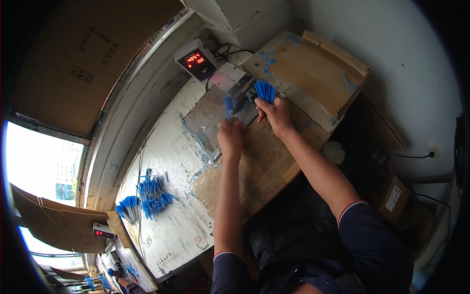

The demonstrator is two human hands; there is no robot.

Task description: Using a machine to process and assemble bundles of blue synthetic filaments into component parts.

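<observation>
Two hands worked blue-tipped wires at a small grey bench machine point(230, 85).

The right hand point(277, 115) gripped a fanned bundle of blue-tipped thin wires point(265, 90) at its twelve o'clock; the left hand point(231, 137) pinched a single blue-tipped wire point(228, 106), upright, at eleven o'clock of the worn cardboard sheet point(259, 166).

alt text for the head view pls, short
Right hand grips a fan of blue-tipped wires; left hand holds one blue wire at a small machine. Loose blue wires lie on the worn bench.
</observation>
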